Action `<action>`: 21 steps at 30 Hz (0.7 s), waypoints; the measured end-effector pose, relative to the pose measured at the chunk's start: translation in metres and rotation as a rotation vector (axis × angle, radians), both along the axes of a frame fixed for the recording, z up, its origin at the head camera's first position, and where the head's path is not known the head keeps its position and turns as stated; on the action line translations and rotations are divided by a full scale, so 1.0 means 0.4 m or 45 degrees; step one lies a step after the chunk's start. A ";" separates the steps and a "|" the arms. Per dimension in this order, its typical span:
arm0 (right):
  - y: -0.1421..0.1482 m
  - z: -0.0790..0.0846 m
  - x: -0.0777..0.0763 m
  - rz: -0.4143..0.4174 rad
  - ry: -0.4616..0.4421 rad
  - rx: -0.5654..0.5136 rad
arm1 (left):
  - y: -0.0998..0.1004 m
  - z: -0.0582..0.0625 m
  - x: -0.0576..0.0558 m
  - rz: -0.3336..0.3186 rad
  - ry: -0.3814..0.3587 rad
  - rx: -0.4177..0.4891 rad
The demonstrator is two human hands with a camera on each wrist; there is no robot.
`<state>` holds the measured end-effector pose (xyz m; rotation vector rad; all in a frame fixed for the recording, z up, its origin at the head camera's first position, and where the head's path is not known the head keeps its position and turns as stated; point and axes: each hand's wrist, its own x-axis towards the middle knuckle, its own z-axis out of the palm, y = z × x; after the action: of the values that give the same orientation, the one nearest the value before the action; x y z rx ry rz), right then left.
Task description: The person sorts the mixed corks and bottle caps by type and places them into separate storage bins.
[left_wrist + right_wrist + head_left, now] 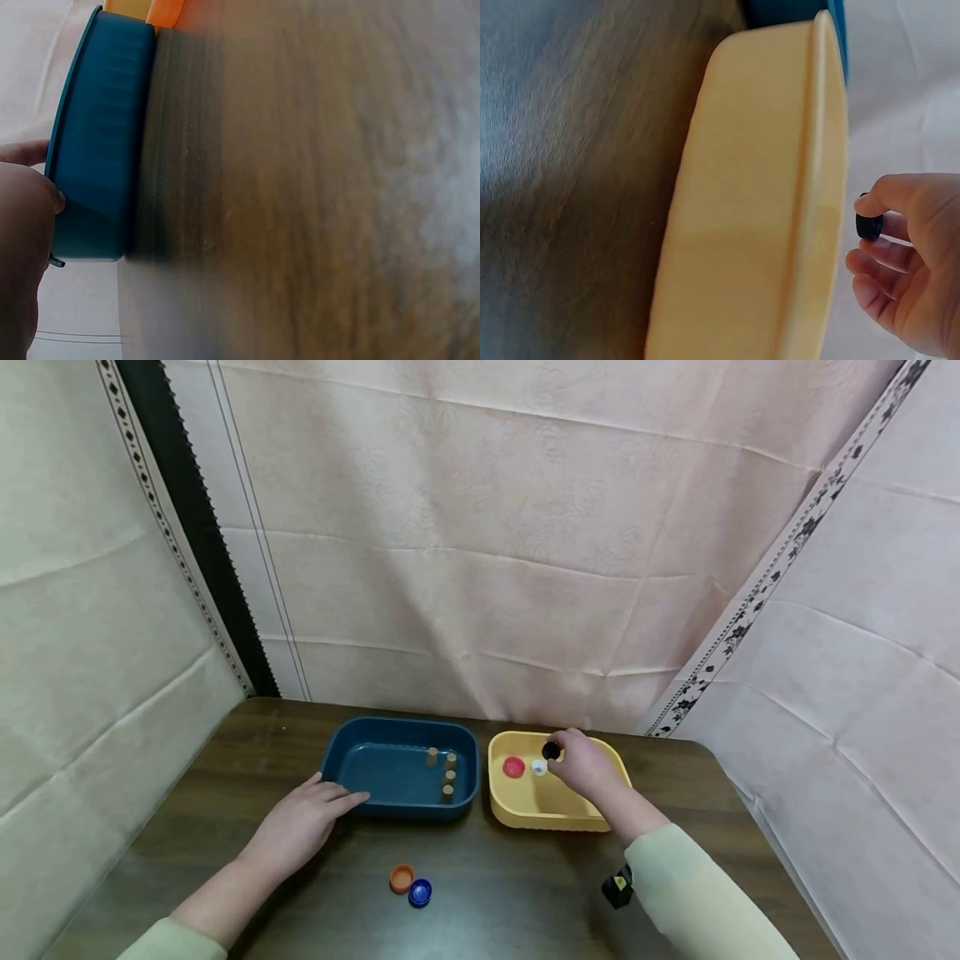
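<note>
My right hand (pixel 587 766) pinches a small black cap (pixel 552 750) between thumb and finger, above the yellow tray (pixel 551 821). In the right wrist view the cap (pixel 868 226) hangs clear of the tray rim. A red cap (pixel 513 767) and a white cap (pixel 539 767) lie inside that tray. My left hand (pixel 300 827) holds the near left corner of the blue tray (pixel 390 724), one digit over the rim and another against the outer wall. Several small tan cylinders, like corks (pixel 447 791), stand toward the right inside the blue tray.
An orange cap (pixel 401 878) and a blue cap (pixel 420 892) lie side by side on the brown wooden table (pixel 495 906), in front of the trays. Pale cloth (pixel 480 568) hangs behind and at both sides. A black device (pixel 618 887) sits at my right wrist.
</note>
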<state>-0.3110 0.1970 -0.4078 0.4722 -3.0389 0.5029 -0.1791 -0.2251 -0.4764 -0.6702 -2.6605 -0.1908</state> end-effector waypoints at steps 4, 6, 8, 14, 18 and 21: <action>0.017 -0.026 -0.037 -0.036 -0.021 0.069 | -0.001 0.002 0.001 -0.001 0.005 0.011; 0.022 -0.038 -0.052 -0.063 -0.048 0.097 | -0.001 0.003 0.003 -0.004 0.006 0.016; 0.026 -0.049 -0.064 -0.084 -0.077 0.125 | 0.000 0.004 0.003 -0.008 0.007 0.018; 0.025 -0.071 -0.081 -0.132 -0.187 0.179 | 0.003 0.006 0.005 -0.012 0.013 0.025; 0.024 -0.077 -0.086 -0.183 -0.237 0.172 | 0.005 0.008 0.005 -0.007 0.012 0.022; 0.024 -0.084 -0.090 -0.188 -0.233 0.205 | 0.005 0.008 0.007 0.012 -0.008 0.017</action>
<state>-0.3471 0.2067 -0.4412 0.2136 -3.2733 0.3120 -0.1763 -0.2232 -0.4730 -0.6541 -2.6658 -0.2087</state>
